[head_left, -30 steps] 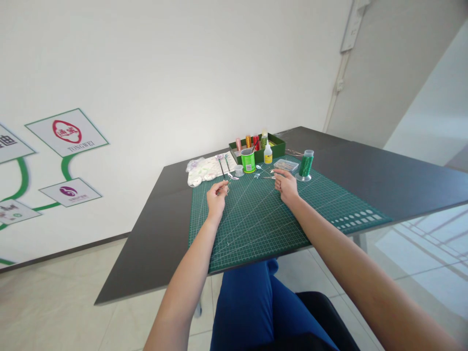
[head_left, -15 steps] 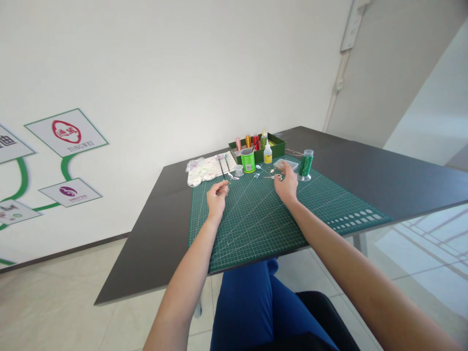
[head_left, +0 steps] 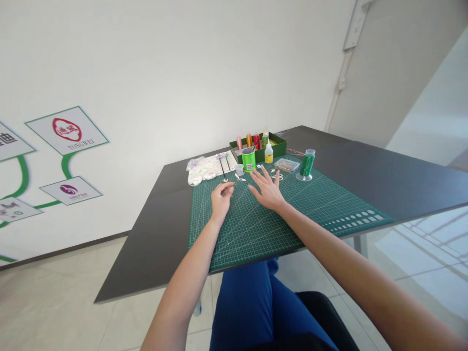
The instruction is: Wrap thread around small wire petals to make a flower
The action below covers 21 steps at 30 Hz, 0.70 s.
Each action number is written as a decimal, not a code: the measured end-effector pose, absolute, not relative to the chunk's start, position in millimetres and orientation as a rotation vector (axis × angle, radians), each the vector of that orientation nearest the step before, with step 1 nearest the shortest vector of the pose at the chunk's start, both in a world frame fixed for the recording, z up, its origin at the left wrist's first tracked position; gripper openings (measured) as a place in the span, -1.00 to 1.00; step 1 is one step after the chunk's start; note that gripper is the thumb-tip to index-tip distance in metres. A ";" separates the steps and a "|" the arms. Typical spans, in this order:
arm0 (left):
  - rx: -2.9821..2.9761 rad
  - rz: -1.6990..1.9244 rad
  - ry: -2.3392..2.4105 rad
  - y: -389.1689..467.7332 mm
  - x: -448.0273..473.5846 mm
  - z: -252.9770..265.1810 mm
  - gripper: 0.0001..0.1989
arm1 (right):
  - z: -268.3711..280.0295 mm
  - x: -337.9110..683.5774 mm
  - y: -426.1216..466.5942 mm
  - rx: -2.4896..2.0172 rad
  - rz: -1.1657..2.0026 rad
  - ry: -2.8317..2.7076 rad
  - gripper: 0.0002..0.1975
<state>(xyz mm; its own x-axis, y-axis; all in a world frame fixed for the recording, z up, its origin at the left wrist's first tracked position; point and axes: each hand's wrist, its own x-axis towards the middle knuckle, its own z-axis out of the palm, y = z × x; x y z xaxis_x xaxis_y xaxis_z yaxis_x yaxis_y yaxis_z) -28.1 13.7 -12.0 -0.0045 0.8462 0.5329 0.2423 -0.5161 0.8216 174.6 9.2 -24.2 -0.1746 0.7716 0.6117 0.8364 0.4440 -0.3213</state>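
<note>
My left hand point(head_left: 222, 199) is closed in a pinch above the cutting mat point(head_left: 248, 229). Between its fingertips is a small, pale, leaf-like piece point(head_left: 225, 181) with a thin greenish end; its details are too small to make out. My right hand point(head_left: 268, 191) is open, palm down with fingers spread, and holds nothing. Just beyond its fingers lie scissors point(head_left: 281, 177), partly hidden by the hand. A pair of white, leaf-shaped pieces point(head_left: 240, 178) rests on the mat between the two hands. Behind the hands stands a bright green tin point(head_left: 248, 161) with a tool in it.
A glue bottle point(head_left: 268, 155) stands before a green box point(head_left: 281, 146) of coloured thread spools. To the right are a clear case point(head_left: 287, 165) and a green thread spool point(head_left: 307, 165). Dark sticks lie on a white sheet point(head_left: 210, 166) at left, near a small round tub point(head_left: 239, 169).
My right hand has come left, away from the scissors and clear case, and its fingers have spread. My left hand has shifted slightly right, still pinching the small piece.
</note>
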 end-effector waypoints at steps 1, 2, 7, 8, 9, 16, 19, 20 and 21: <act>1.782 1.548 1.119 13.0 -27.4 -12.0 -0.81 | -24.3 171.8 7.6 -1.320 -0.095 -2.019 -0.39; 1.792 1.545 1.113 12.3 -26.8 -11.9 -0.82 | -24.5 169.4 6.1 -1.296 -0.074 -2.069 -0.37; 1.834 1.503 1.092 10.3 -25.0 -12.3 -0.84 | -29.8 161.9 3.7 -1.196 0.086 -2.240 -0.30; 1.847 1.491 1.092 10.3 -24.8 -12.7 -0.84 | -31.0 161.2 4.1 -1.166 0.112 -2.256 -0.30; 1.863 1.479 1.092 10.4 -24.6 -13.1 -0.84 | -32.0 160.6 4.6 -1.138 0.136 -2.261 -0.31; 1.916 1.430 1.109 11.8 -24.2 -17.1 -0.83 | -34.6 159.8 8.6 -0.972 0.393 -2.199 -0.43; 1.922 1.422 1.113 12.4 -23.9 -19.0 -0.83 | -34.3 160.3 10.8 -0.951 0.482 -2.147 -0.45; 1.921 1.422 1.113 12.6 -23.8 -19.5 -0.83 | -33.9 160.4 11.5 -0.944 0.498 -2.131 -0.48; 1.918 1.424 1.112 12.8 -23.6 -19.9 -0.84 | -33.2 160.6 12.0 -0.936 0.505 -2.115 -0.50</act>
